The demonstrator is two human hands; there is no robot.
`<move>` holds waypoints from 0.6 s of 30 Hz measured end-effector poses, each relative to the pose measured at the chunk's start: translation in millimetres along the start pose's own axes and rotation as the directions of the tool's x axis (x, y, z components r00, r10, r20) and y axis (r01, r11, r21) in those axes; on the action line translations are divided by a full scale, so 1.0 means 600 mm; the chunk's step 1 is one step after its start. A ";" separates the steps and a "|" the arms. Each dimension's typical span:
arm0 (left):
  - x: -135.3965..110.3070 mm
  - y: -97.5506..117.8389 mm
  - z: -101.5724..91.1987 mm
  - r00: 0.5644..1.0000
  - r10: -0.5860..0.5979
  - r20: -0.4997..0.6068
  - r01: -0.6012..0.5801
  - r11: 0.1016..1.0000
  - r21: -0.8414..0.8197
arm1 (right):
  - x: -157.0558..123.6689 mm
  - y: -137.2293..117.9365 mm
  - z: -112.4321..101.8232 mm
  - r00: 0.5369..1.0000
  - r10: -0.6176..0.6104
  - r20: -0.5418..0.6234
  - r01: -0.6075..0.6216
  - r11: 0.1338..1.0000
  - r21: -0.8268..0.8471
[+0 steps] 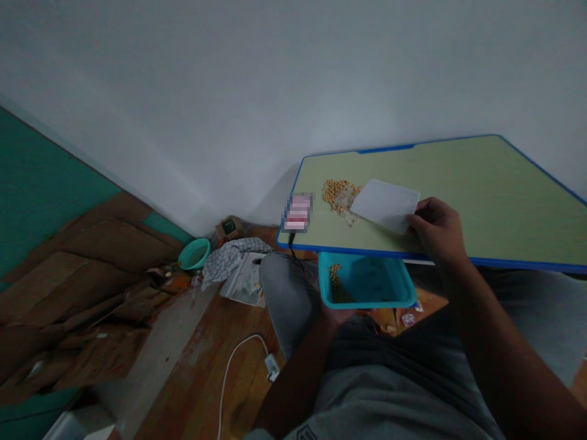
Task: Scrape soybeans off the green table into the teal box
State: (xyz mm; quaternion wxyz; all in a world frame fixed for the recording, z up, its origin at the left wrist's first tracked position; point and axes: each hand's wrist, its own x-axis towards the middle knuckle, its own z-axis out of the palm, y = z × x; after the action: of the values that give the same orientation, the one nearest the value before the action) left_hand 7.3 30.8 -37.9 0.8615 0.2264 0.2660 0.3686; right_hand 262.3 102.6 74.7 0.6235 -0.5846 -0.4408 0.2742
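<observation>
My right hand (435, 226) pinches the near right corner of a flat white plastic sheet or scraper (387, 205), tilted over the table. Its far left edge meets a pile of soybeans (337, 189) mixed with pale, clear-looking bits. Below the table's front edge, my left hand (338, 315) supports a blue plastic basin (367, 304) from underneath; its fingers are mostly hidden under the basin. Greenish-yellow beans (338, 287) lie along the left side inside it.
The low green table (477, 189) has a blue rim and stands against the wall. A blurred pinkish card (298, 212) lies at its left end. On the floor are a small green basin (194, 253), checked cloth (233, 256), cardboard (55, 287) and a white cable (229, 366).
</observation>
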 end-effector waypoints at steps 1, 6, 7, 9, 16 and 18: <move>-0.002 0.003 0.005 1.000 -0.003 -0.016 0.003 1.000 -0.004 | -0.001 0.000 0.000 1.000 -0.001 -0.002 0.001 1.000 -0.005; -0.002 0.009 0.012 1.000 -0.007 -0.022 0.006 1.000 -0.013 | -0.002 -0.002 -0.003 0.999 0.013 0.029 -0.013 1.000 -0.005; -0.002 0.008 0.010 1.000 -0.006 -0.015 0.006 1.000 -0.011 | -0.002 -0.002 -0.003 0.999 0.014 0.040 -0.014 1.000 -0.007; 0.000 0.005 0.003 1.000 -0.004 0.008 0.004 1.000 -0.008 | -0.002 -0.002 -0.005 0.998 0.011 0.054 -0.010 1.000 -0.008; 0.024 -0.007 -0.030 0.997 -0.008 0.078 0.007 1.000 0.014 | -0.004 -0.006 -0.004 0.998 0.016 0.068 -0.015 1.000 -0.012; 0.028 -0.008 -0.035 0.995 -0.007 0.102 0.004 1.000 0.023 | -0.004 -0.009 -0.003 0.998 0.012 0.057 -0.012 1.000 -0.002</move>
State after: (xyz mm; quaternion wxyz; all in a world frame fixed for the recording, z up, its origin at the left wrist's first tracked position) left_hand 6.3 44.5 -61.6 0.8724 0.2538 0.2264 0.3511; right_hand 261.8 98.5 79.2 0.6086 -0.5797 -0.4549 0.2942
